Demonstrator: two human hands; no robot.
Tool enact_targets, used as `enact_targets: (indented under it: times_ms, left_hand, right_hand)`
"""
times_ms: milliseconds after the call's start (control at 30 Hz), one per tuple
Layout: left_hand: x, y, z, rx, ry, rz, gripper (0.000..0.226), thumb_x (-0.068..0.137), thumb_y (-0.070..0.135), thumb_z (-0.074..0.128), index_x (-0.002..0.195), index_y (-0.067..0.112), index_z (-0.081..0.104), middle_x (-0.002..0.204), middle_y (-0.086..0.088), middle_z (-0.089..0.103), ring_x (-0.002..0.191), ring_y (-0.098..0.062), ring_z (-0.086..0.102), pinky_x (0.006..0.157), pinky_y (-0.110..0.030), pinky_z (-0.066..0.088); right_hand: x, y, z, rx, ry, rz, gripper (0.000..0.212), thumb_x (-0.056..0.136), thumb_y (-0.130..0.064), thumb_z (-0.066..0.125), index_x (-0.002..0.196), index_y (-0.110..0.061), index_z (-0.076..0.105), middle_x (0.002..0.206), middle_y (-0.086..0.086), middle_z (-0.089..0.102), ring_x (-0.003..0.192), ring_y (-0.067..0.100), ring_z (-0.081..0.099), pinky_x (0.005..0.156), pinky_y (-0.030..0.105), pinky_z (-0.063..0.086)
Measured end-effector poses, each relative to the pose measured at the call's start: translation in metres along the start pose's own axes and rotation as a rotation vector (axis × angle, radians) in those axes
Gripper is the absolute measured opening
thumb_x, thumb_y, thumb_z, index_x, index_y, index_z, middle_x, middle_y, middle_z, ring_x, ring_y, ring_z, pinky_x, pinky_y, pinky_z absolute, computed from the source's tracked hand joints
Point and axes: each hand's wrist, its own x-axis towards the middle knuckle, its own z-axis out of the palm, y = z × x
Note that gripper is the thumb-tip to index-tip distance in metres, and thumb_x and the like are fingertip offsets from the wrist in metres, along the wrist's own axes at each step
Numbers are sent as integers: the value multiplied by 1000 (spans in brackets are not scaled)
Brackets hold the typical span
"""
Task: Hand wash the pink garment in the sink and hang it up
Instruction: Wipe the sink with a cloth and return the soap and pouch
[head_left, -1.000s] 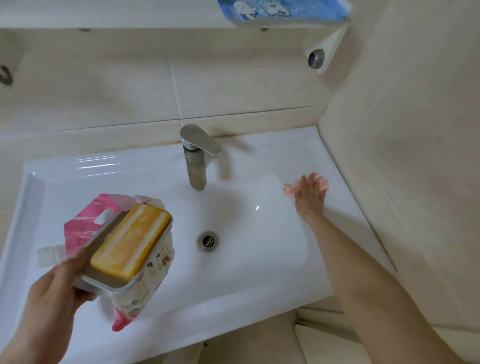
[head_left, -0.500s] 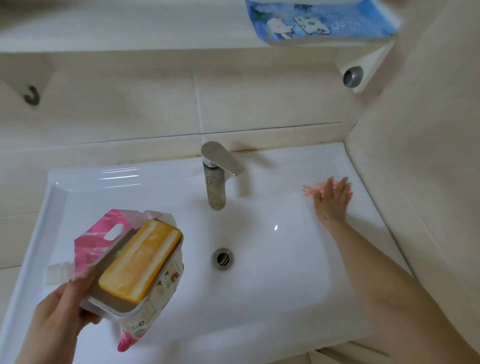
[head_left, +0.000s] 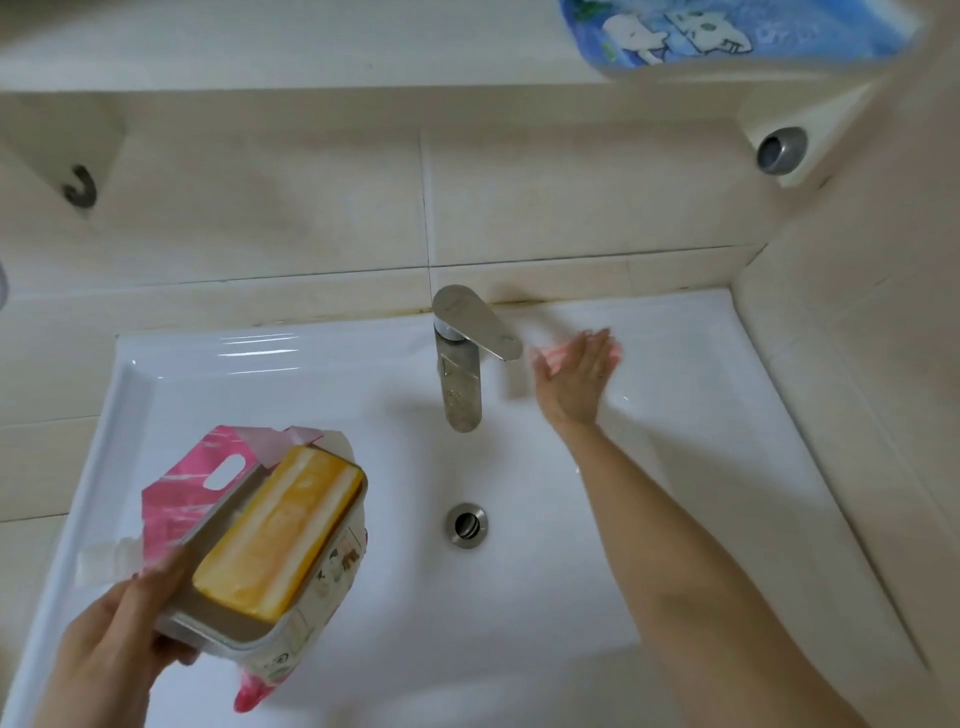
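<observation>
Prep step; no water runs. Your left hand (head_left: 111, 639) grips the soap dish (head_left: 221, 630) and pink pouch (head_left: 174, 486). Your right hand (head_left: 571, 382), blurred, fingers straight, covers the pink garment (head_left: 546, 356) beside the faucet (head_left: 460, 379). Next: park the soap, open the tap.

The left hand (head_left: 111, 644) grips a dish (head_left: 218, 621) bearing yellow soap (head_left: 283, 530), together with a pink pouch (head_left: 182, 488), above the left of the sink (head_left: 675, 467). The right hand (head_left: 571, 379), blurred, fingers straight, partly covers the garment (head_left: 550, 356) just right of the faucet (head_left: 460, 384).

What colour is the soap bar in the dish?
Yellow-orange soap bar, clearest in the head view.
</observation>
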Motion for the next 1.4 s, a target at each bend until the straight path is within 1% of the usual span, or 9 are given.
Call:
enact_targets:
  times_ms: [167,267,333,500,600,733,967,1167,1400]
  left_hand:
    - [2,-1,-3,28,9,6,31,94,27,53,81,0,60,38,-5,48,44,-24,44,35,-10,32]
    - [5,-1,-5,44,-5,-33,33,94,32,53,84,2,62,47,-13,49,45,-24,43,37,-10,34]
    - [6,-2,-6,38,-14,-43,32,94,33,52,85,4,62,47,-13,51,46,-25,43,37,-11,34]
    - [4,-5,-4,38,-21,-12,31,96,28,51,82,1,59,37,-5,49,29,-10,41,35,-9,30]
    - [6,-8,-7,33,-5,3,29,95,25,52,81,2,59,38,-6,50,30,-11,43,35,-9,32]
    - [10,-12,-10,37,-8,-20,34,95,30,53,84,-1,59,38,-8,49,29,-12,42,36,-9,32]
    - [1,-12,-7,41,-33,58,28,96,25,51,79,5,60,45,-12,50,40,-19,46,36,-10,34]
    - [2,-10,2,71,-32,57,29,96,30,50,79,8,60,62,-17,48,55,-28,41,36,-13,38]
    - [27,-21,-7,28,-70,-108,59,75,63,64,98,9,64,84,-20,63,69,-34,56,63,-35,53]
  right_hand:
    - [-34,-27,8,191,-60,-268,46,95,-23,40,129,6,51,140,27,43,135,37,38,112,47,32]
    - [-18,-20,-37,876,-249,-29,43,87,-25,60,125,-9,52,106,17,66,83,22,64,67,27,52]
    - [-2,2,-60,1075,-183,131,41,87,-22,69,120,-11,47,102,19,65,74,23,65,59,26,51]
    - [10,54,-73,240,328,124,45,95,-26,47,137,-9,47,146,17,40,137,31,34,110,33,20]
    - [-2,48,-37,88,124,-186,62,97,-43,22,142,-5,41,150,24,30,142,41,21,113,47,21]
    - [-3,23,-6,-71,-31,-171,85,84,-52,-3,148,-4,25,155,26,9,145,41,4,118,49,5]
    - [-45,-33,23,-26,-53,-381,52,94,-34,24,139,-20,43,150,16,35,143,32,22,115,57,16]
    - [-60,-43,22,96,106,-593,46,88,-10,46,134,-6,44,132,13,57,135,29,39,112,48,30]
    - [-27,39,-13,-367,-64,-615,49,98,-29,30,146,-31,34,156,-2,26,146,21,18,113,61,8]
